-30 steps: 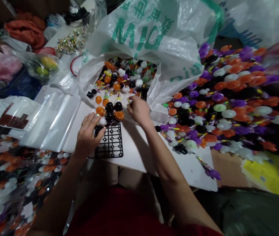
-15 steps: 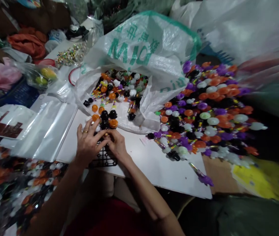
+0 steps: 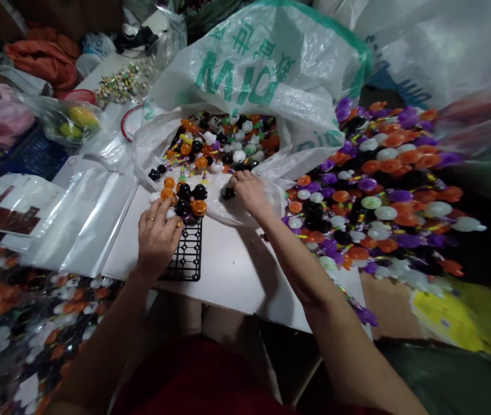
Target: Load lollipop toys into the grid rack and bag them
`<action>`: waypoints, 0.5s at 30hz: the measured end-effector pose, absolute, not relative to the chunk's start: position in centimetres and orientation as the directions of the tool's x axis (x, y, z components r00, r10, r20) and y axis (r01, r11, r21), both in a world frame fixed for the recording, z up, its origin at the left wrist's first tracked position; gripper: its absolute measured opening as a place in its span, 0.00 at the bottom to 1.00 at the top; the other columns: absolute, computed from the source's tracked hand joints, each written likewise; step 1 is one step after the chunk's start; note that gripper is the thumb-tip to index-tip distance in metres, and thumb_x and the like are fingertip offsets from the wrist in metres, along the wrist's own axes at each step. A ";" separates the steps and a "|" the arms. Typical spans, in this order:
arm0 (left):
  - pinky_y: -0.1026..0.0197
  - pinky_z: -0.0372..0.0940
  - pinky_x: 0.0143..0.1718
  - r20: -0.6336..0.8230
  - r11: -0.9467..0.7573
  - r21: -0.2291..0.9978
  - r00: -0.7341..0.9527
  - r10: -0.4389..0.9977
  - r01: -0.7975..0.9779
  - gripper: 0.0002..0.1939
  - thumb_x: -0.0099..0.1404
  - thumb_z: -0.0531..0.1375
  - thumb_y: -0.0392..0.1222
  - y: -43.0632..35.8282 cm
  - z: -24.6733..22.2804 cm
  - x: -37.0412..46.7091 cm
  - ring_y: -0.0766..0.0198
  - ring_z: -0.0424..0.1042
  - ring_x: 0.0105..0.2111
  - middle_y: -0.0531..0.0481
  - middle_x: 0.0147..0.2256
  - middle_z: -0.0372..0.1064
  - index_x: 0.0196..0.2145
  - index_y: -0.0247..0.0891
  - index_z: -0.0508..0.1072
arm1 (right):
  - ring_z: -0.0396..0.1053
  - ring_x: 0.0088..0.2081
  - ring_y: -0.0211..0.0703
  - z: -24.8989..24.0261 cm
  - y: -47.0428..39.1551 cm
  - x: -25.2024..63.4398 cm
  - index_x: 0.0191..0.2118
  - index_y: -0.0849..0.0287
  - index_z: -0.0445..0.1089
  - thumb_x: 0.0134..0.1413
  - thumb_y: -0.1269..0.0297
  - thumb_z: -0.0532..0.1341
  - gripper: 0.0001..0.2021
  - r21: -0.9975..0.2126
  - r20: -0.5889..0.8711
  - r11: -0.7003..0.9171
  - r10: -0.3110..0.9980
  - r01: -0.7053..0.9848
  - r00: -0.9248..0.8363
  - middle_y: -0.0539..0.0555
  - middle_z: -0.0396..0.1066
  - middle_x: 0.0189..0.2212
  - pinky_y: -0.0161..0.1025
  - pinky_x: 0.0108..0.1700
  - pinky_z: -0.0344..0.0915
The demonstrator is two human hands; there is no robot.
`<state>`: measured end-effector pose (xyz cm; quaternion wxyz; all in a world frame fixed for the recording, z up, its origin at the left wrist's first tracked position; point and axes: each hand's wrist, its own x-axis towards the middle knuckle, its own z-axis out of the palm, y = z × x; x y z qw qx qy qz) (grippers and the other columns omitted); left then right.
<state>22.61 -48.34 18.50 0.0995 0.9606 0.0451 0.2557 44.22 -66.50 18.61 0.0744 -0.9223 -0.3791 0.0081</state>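
My left hand [image 3: 157, 233], a ring on one finger, lies closed at the left side of a black grid rack [image 3: 190, 253]. A small orange piece [image 3: 179, 225] shows at its fingertips. Round black heads [image 3: 184, 191] and an orange head [image 3: 199, 208] stand at the rack's far end, beside these fingers. My right hand [image 3: 249, 193] reaches to the mouth of a white plastic bag [image 3: 236, 75] with green lettering. Its bent fingers are closed over a stick with a black top [image 3: 228, 193]; the stick itself is mostly hidden.
Inside the bag lie many decorated sticks [image 3: 210, 144]. A large heap of purple, orange and white tops [image 3: 383, 190] spreads over the right side of the white table [image 3: 228, 271]. Clear plastic sleeves [image 3: 85, 225] and a blue basket [image 3: 33, 153] are at left.
My right hand has left the rack and moved right and forward to the bag's mouth. My left hand stays beside the rack, more of which now shows. The view has shifted slightly.
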 end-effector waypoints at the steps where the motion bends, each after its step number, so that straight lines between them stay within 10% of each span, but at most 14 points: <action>1: 0.35 0.60 0.58 0.476 -0.971 0.238 0.867 0.143 0.029 0.08 0.67 0.58 0.41 -48.2 18.5 22.7 0.42 0.61 0.62 0.39 0.60 0.65 0.40 0.40 0.77 | 0.64 0.48 0.52 18.5 -66.7 43.2 0.46 0.66 0.70 0.62 0.74 0.51 0.12 -0.231 0.096 -0.689 0.686 0.687 0.721 0.65 0.70 0.46 0.45 0.48 0.61; 7: 0.37 0.60 0.60 0.458 -0.960 0.281 0.879 0.137 0.003 0.09 0.68 0.57 0.41 -47.2 18.4 22.9 0.44 0.61 0.62 0.41 0.59 0.66 0.39 0.40 0.77 | 0.66 0.31 0.39 14.1 -66.0 31.0 0.48 0.59 0.66 0.56 0.57 0.61 0.17 -0.911 0.168 -0.256 0.483 0.322 0.859 0.51 0.72 0.34 0.34 0.32 0.63; 15: 0.41 0.62 0.59 0.463 -0.964 0.266 0.878 0.120 -0.008 0.10 0.68 0.57 0.42 -46.8 18.5 23.0 0.46 0.62 0.61 0.40 0.57 0.68 0.40 0.38 0.76 | 0.71 0.35 0.44 10.3 -60.3 28.4 0.38 0.60 0.69 0.56 0.57 0.60 0.11 -0.974 0.027 -0.195 0.412 0.117 0.911 0.55 0.75 0.34 0.39 0.39 0.68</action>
